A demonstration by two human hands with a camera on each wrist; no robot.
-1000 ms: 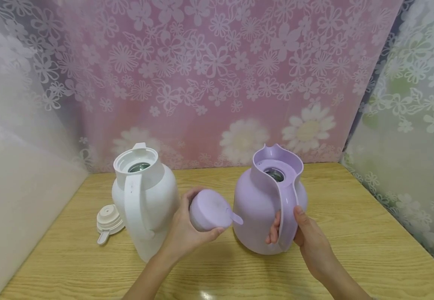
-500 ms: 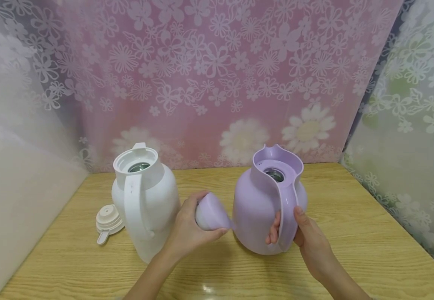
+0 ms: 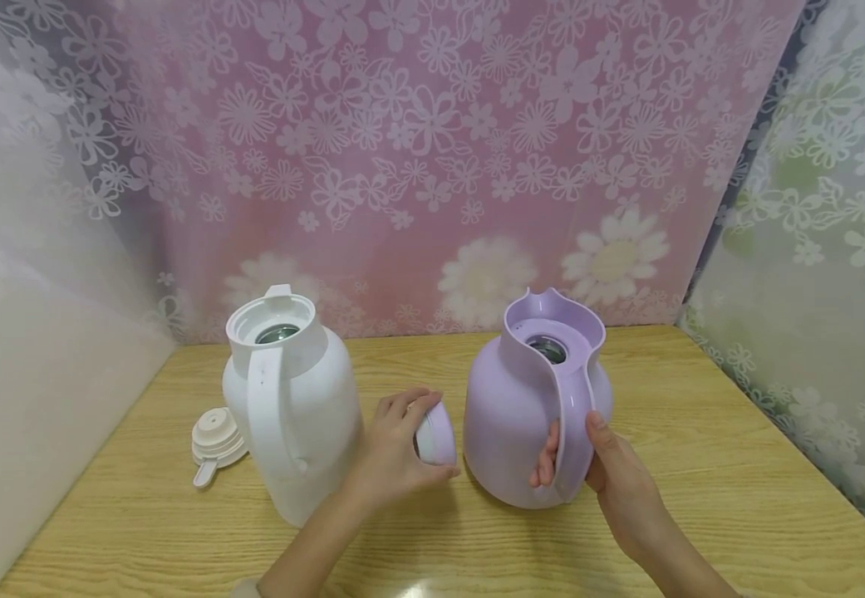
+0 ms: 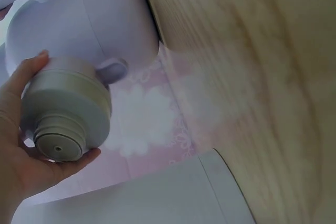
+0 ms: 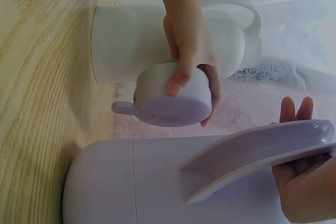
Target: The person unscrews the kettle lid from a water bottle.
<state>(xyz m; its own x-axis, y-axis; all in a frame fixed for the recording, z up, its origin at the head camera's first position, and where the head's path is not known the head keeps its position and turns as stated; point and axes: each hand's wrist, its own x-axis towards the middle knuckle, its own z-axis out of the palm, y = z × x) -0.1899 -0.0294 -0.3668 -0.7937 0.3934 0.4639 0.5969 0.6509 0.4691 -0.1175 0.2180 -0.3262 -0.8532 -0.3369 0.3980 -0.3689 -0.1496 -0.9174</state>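
My left hand [image 3: 390, 453] grips a purple stopper lid [image 3: 438, 436] between thumb and fingers, off the table between two vacuum jugs. The lid is tipped on its side, its purple top towards the purple jug [image 3: 503, 415]. In the left wrist view, the lid's pale threaded plug [image 4: 59, 137] faces the camera and a small tab [image 4: 113, 71] sticks out. My right hand [image 3: 626, 490] holds the purple jug's handle [image 3: 574, 423], fingers passed through it and thumb on the outer side. That jug stands upright, its mouth uncovered.
Left of my left hand stands a white vacuum jug [image 3: 320, 390], upright and uncovered, handle towards me. A white stopper lid [image 3: 217, 440] lies plug-up beside it on the wood-grain table [image 3: 671, 399]. Flowered curtains [image 3: 432, 166] hang behind and at the right side.
My left hand has turned the lid from top facing me to on its side and shifted slightly right. My right hand and both jugs have stayed put.
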